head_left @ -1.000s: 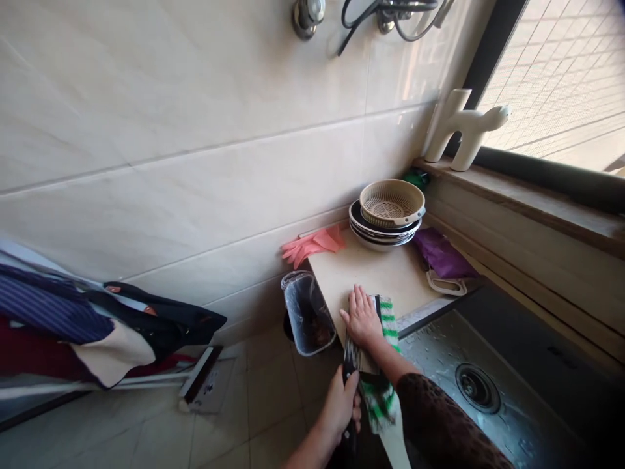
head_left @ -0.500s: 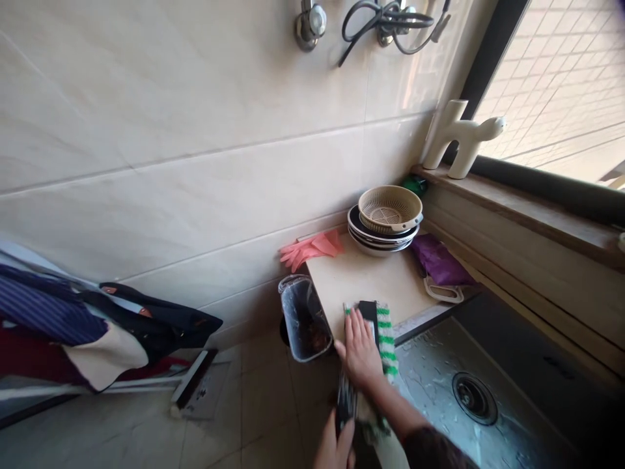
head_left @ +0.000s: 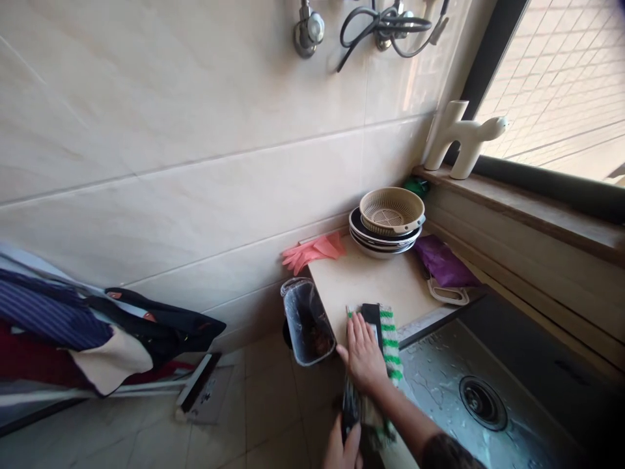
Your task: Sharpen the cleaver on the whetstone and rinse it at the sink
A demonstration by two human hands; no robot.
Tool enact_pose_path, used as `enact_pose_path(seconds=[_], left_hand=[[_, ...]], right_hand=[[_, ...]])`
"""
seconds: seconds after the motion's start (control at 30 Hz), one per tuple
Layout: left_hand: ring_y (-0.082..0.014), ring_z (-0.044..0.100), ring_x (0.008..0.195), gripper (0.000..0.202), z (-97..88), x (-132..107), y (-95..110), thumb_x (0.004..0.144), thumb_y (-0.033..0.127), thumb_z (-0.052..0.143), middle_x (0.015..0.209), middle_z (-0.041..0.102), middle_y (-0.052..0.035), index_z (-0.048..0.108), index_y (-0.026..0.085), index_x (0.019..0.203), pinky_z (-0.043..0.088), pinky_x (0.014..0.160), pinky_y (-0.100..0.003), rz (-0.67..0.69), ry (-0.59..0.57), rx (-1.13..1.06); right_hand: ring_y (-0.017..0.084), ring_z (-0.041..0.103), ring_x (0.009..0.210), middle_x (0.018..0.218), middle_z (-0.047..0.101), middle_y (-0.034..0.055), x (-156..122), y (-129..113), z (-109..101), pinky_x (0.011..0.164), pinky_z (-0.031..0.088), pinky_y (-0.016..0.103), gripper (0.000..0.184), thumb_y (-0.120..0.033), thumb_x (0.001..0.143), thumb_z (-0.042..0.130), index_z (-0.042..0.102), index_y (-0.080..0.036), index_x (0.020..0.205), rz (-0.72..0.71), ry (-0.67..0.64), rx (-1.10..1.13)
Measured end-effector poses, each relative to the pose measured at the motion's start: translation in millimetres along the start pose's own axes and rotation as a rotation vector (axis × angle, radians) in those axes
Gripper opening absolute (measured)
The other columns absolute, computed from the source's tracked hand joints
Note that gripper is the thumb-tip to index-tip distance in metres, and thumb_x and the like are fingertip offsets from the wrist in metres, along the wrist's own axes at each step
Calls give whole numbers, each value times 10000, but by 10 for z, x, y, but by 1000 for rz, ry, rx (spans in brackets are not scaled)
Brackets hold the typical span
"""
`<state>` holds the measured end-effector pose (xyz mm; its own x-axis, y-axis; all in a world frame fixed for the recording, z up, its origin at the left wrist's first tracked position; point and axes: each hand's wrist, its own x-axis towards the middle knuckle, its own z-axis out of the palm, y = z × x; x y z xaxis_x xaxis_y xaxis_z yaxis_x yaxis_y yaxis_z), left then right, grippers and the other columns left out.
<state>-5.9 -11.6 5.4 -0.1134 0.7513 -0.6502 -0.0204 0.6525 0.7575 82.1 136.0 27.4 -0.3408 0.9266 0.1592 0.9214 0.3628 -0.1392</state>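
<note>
My left hand [head_left: 343, 448], at the bottom edge, is closed around the black handle of what looks like a knife [head_left: 350, 407]. The knife's shiny blade runs forward and is mostly hidden under my right hand [head_left: 364, 352]. That hand lies flat, fingers stretched out and pressing down, its thumb off to the left. Beneath and beside its fingers is a dark block [head_left: 371, 314], which rests on a green and white striped cloth [head_left: 389, 339]. The cloth lies on the counter edge beside the sink.
A sink [head_left: 430, 371] with water drops lies right. Stacked bowls [head_left: 385, 247] under a beige colander [head_left: 392, 212], pink gloves [head_left: 315, 251] and a purple bag [head_left: 444, 260] sit on the counter [head_left: 336, 283]. A lined bin [head_left: 310, 326] stands left of it; aprons [head_left: 161, 326] hang farther left.
The view has shifted slightly. My left hand and the knife handle sit a little farther right in the picture; my right hand stays flat in nearly the same place.
</note>
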Motion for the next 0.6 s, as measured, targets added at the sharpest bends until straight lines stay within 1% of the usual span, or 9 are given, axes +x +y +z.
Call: enact_pose_path(seconds=[0.07,0.13,0.17,0.3,0.37,0.47,0.5,0.53,0.6], left_hand=[[-101,372,360,697,42,41,199,725,757,564,495,407,110,476,216,1156,334,390,-219,-21,-101,-34],[-87,333,344,721,53,39,314,734,757,559,501,392,122,448,212,1193,321,372,-209,-21,-134,-72],[-89,343,346,725,37,12,304,728,749,579,502,399,119,448,214,1199,324,373,-210,-25,-131,-74],[-115,455,411,662,-70,-130,76,635,642,767,531,467,74,516,239,1097,374,423,-226,-49,-58,-32],[-107,429,399,677,-60,-119,101,644,669,743,531,460,80,506,236,1108,371,415,-223,-44,-65,-52],[-85,322,347,757,20,-29,288,686,784,594,499,389,123,453,217,1168,320,365,-205,-40,-122,-87],[-79,307,341,774,34,-13,312,681,805,572,498,379,128,450,218,1169,310,360,-200,-43,-132,-86],[-79,313,341,780,32,-13,295,672,815,570,499,382,126,457,220,1164,308,362,-198,-44,-129,-80],[-96,388,366,776,-15,-55,161,645,803,618,515,427,99,489,230,1152,341,390,-214,-46,-100,-59]], right_hand=[[325,221,1478,1581,247,223,178,53,-67,1175,253,491,678,-486,1007,330,362,3,1476,44,-76,-3],[325,222,1477,1582,235,228,251,72,-101,1176,256,483,667,-464,1009,345,356,14,1474,76,-117,-2],[324,218,1479,1582,233,227,215,58,-89,1178,252,482,672,-469,1007,352,356,15,1474,73,-105,-1],[320,190,1487,1588,238,211,-98,-51,19,1189,234,478,727,-545,990,347,369,-4,1476,4,29,1],[327,198,1484,1586,243,213,-58,-52,-13,1187,237,478,727,-541,991,350,362,-1,1478,3,-6,-1],[331,215,1478,1581,237,231,196,5,-153,1187,238,474,683,-468,1003,370,346,23,1476,50,-133,-8],[327,216,1479,1582,232,231,238,14,-184,1187,237,471,672,-453,1005,374,343,25,1476,64,-155,-8],[325,214,1480,1583,229,228,231,12,-192,1187,236,471,672,-453,1005,374,341,23,1478,67,-156,-7],[324,207,1482,1585,228,216,99,-21,-148,1188,234,476,698,-493,1000,361,339,9,1484,42,-107,-2]])
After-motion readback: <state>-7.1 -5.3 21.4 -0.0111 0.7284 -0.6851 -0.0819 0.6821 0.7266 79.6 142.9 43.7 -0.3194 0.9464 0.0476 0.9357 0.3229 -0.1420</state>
